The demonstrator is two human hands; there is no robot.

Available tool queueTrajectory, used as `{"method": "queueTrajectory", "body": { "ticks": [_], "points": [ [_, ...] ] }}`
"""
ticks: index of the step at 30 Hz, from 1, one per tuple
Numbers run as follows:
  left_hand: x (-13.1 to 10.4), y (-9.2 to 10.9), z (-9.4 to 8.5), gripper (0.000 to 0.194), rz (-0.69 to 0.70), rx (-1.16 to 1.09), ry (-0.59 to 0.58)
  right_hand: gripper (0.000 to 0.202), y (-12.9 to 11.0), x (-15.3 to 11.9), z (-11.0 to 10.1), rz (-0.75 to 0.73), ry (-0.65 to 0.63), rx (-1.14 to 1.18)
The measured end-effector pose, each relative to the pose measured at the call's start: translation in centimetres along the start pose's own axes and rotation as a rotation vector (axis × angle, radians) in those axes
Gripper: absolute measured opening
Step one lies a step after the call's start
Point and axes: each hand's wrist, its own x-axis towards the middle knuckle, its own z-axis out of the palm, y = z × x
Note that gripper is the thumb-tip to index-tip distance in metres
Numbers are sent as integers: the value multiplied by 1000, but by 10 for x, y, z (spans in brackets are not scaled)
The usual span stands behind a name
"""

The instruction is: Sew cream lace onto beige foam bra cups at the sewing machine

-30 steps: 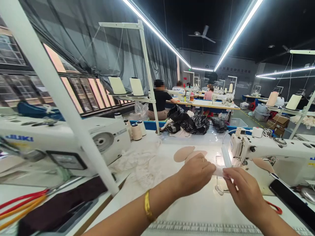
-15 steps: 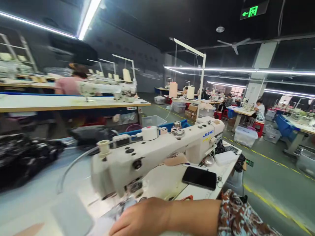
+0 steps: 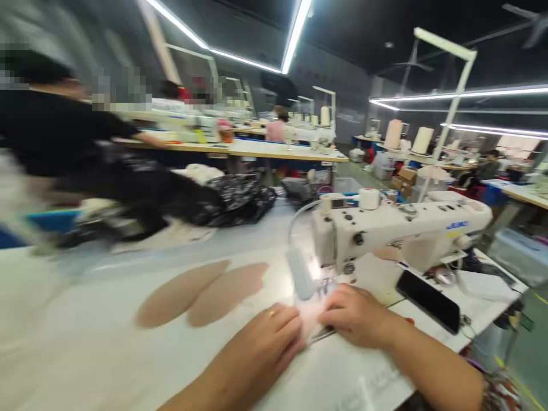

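Note:
A white JUKI sewing machine (image 3: pixel 402 228) stands in front of me, its lamp lighting the needle area. A small pale pink fabric piece (image 3: pixel 311 317) lies just in front of the needle. My left hand (image 3: pixel 269 337), with a ring on one finger, grips its left edge, fingers together. My right hand (image 3: pixel 359 315) holds the other edge close to the presser foot, fingers bent and closed. Blur hides the fabric's exact edges. Left of my hands, two tan oval fabric pieces (image 3: pixel 184 294) lie partly overlapped on the white table (image 3: pixel 103 354).
A black phone (image 3: pixel 428 301) rests right of my right hand. Black plastic bags (image 3: pixel 240 197) are heaped behind the table. At the left, a person in black (image 3: pixel 51 131) leans over with an arm stretched out. Thread cones (image 3: pixel 393 135) stand behind the machine.
My view has swung left, so the machine now sits farther right. My left hand has come into view at the fabric. The tan pieces and the person in black now show.

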Motion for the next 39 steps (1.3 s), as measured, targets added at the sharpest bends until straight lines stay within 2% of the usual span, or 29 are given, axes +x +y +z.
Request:
{"method": "queueTrajectory", "body": {
  "ticks": [3, 7, 9, 12, 17, 27, 33, 39],
  "points": [
    [-11, 13, -24, 15, -23, 67, -132, 26, 9, -7, -3, -125, 17, 104],
    [-1, 24, -31, 16, 17, 64, -68, 29, 8, -9, -12, -194, -14, 157],
    [1, 26, -32, 18, 56, 35, -29, 30, 5, -8, -16, -197, -15, 157],
    [1, 27, -33, 17, 75, 22, -37, 31, 4, -7, -18, -197, -15, 163],
    [5, 30, -31, 4, 72, 65, -62, 31, 5, -7, -23, -198, -14, 176],
    [10, 30, -26, 10, 72, 114, -70, 31, 6, -7, -23, -195, -24, 186],
    [8, 28, -20, 9, 101, 72, 15, 30, 5, -8, -22, -173, -39, 208],
    [10, 26, -19, 8, 84, 36, -25, 23, 5, -7, -16, -105, -5, 175]
  ]
}}
